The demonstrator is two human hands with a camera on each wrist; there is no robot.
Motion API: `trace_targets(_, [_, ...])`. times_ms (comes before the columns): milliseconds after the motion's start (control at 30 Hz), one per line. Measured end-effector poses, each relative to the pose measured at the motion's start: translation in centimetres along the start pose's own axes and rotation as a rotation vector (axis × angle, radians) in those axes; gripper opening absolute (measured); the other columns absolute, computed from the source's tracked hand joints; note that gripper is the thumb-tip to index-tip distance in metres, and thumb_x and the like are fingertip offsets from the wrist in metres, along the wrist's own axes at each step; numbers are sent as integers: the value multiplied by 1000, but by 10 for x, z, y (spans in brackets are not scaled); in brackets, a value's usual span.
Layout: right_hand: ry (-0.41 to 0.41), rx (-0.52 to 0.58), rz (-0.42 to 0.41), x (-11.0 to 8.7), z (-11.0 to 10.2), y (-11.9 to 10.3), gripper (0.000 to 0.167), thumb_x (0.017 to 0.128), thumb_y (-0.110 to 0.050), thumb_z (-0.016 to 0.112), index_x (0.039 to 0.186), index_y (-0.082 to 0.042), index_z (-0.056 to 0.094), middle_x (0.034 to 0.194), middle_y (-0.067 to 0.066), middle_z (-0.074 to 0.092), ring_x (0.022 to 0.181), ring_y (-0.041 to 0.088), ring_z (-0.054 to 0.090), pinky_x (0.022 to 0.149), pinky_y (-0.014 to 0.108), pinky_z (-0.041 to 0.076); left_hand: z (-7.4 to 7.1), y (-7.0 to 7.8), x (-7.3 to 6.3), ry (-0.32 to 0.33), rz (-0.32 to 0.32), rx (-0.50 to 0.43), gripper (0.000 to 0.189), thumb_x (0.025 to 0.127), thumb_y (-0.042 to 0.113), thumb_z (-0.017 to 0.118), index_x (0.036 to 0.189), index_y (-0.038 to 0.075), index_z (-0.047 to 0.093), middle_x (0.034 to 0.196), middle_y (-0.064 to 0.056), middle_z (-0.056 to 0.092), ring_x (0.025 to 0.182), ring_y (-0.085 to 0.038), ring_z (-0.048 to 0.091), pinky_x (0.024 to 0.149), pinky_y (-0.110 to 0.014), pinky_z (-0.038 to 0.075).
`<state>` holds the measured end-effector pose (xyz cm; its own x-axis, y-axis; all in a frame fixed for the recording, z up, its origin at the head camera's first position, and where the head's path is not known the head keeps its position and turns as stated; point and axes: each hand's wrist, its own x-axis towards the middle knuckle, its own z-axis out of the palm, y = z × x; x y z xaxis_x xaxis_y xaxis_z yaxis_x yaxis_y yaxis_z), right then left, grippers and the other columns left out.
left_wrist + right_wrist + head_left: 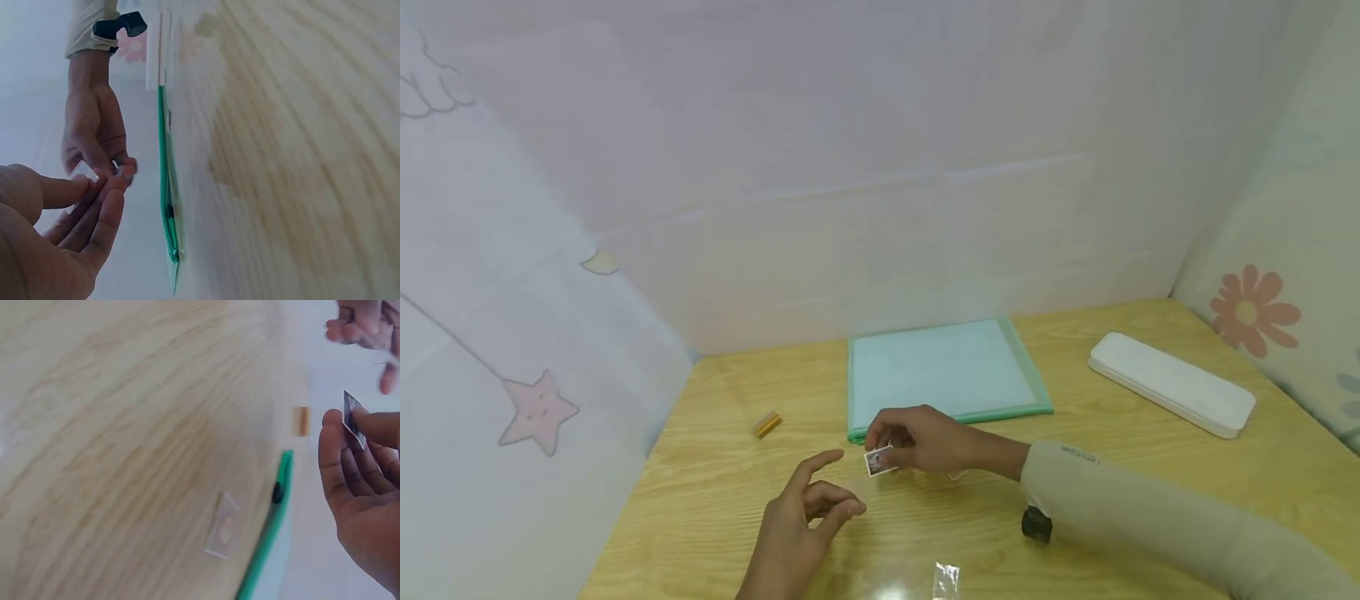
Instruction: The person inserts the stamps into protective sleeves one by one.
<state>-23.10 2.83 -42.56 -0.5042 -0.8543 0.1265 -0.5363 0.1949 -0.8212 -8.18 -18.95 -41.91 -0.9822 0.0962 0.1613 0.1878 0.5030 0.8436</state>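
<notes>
My right hand (925, 437) pinches a small white-bordered picture card (880, 460) between thumb and fingers, close over the table in front of the green-edged folder. The card's dark printed face shows edge-on in the right wrist view, the card (354, 419) standing out from the fingertips. My left hand (805, 521) is just left of the card, index finger raised, thumb and another fingertip together. In the left wrist view that hand (69, 219) pinches a small see-through plastic piece (82, 170) between thumb and fingers.
Behind the hands lies a green-edged zip folder (940, 367). A white case (1171, 382) sits at the right, a small orange-brown block (767, 425) at the left. A clear little packet (946, 581) lies at the near edge, and another packet (222, 528) near the folder.
</notes>
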Motion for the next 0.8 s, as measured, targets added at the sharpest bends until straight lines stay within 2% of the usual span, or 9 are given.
trace_targets(133, [83, 95, 0, -4, -7, -18, 19, 98, -18, 68, 116, -21, 63, 98, -1, 68, 75, 28, 69, 65, 44, 60, 0, 1, 2, 6, -78, -29, 26, 95, 26, 71, 118, 18, 67, 96, 9, 74, 92, -10, 71, 88, -35, 57])
trace_targets(233, [119, 121, -13, -7, -11, -30, 21, 98, -16, 68, 118, -21, 62, 96, 0, 68, 77, 27, 68, 66, 44, 59, 1, 3, 4, 31, -124, -52, 15, 94, 29, 72, 106, 19, 70, 96, 7, 73, 92, -11, 70, 90, -38, 56])
trace_targets(300, [135, 136, -21, -9, -12, -36, 22, 98, -16, 68, 118, -22, 61, 96, 1, 68, 79, 25, 67, 68, 44, 59, 2, 3, 6, 64, -128, -54, 14, 93, 31, 73, 101, 20, 69, 96, 7, 73, 92, -10, 70, 91, -39, 56])
trace_targets(400, [156, 177, -32, -12, -11, -44, 23, 98, -15, 69, 119, -21, 61, 97, 4, 68, 81, 24, 68, 71, 46, 59, 3, 5, 7, 115, -124, -76, 14, 92, 29, 75, 98, 19, 67, 95, 5, 73, 90, -11, 70, 91, -38, 55])
trace_targets(567, [190, 227, -57, -16, -6, -51, 21, 97, -16, 70, 116, -18, 61, 98, 6, 68, 81, 26, 67, 73, 48, 58, 4, 9, 7, 175, -126, -169, 16, 92, 23, 75, 101, 16, 64, 93, 0, 72, 89, -15, 69, 86, -31, 56])
trace_targets(700, [205, 277, -60, -16, -3, -52, 20, 97, -15, 69, 115, -16, 60, 94, 6, 68, 80, 26, 66, 74, 50, 58, 5, 10, 7, 203, -116, -201, 19, 91, 24, 75, 102, 15, 63, 95, -3, 72, 91, -16, 69, 86, -31, 56])
trace_targets(800, [211, 318, -55, -16, -1, -51, 20, 98, -14, 68, 116, -13, 59, 94, 8, 68, 83, 31, 66, 75, 52, 57, 6, 10, 8, 214, -107, -208, 20, 91, 25, 75, 102, 15, 63, 97, -5, 72, 92, -17, 69, 88, -32, 56])
